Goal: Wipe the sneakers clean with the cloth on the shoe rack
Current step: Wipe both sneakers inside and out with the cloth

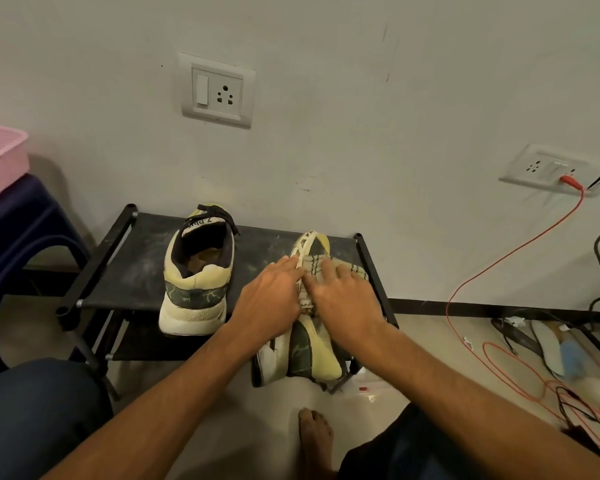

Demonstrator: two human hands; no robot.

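1. A cream-and-yellow sneaker with dark green panels (pixel 312 355) lies on its side at the right end of the dusty black fabric-topped shoe rack (pixel 132 268), its heel overhanging the front edge.
2. The left hand (pixel 274 292) rests against its sole, fingers straight.
3. Just beside it, the right hand (pixel 343 296) presses a cream checked cloth (pixel 321 268) flat onto the upper, fingers spread.
4. The matching second sneaker (pixel 196 282) stands upright on the rack's left half.
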